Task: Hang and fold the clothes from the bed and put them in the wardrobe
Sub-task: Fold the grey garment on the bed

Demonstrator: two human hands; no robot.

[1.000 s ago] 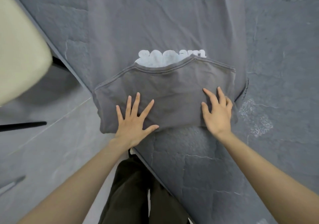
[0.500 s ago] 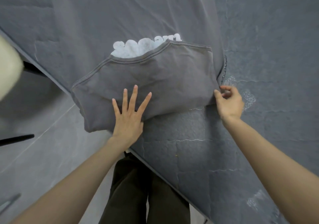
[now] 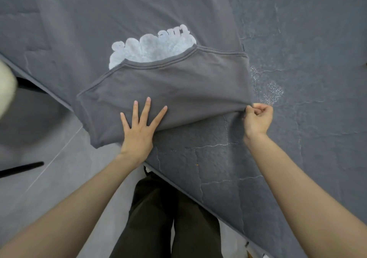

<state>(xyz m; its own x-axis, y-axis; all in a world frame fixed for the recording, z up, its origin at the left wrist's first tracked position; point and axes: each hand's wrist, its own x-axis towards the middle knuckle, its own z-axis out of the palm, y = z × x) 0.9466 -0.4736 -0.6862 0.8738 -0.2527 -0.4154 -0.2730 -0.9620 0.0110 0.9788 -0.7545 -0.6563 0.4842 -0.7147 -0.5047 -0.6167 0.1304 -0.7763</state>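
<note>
At the far left edge, a blurred cream object (image 3: 6,91) and a black rod (image 3: 21,169) on the floor (image 3: 49,188) sit off the bed (image 3: 297,158) and play no part. Moving right, the grey T-shirt (image 3: 178,91) lies spread on the bed's grey cover. Its near part is folded up over the white print (image 3: 151,49), and the fold's left corner hangs past the bed's edge. My left hand (image 3: 139,136) lies flat on the fold's near edge, fingers (image 3: 147,108) straight and spread, pressing down and gripping nothing. Further right, my right hand (image 3: 258,120) has its fingers (image 3: 258,108) curled, pinching the fold's right corner, which is drawn taut toward it. I judge the cloth soft, light and limp: it will sag wherever it is unsupported and creep over the cover if dragged. The corners and the hemmed edge look like the places to hold, with a flat palm pinning the middle while each crease is set.
</note>
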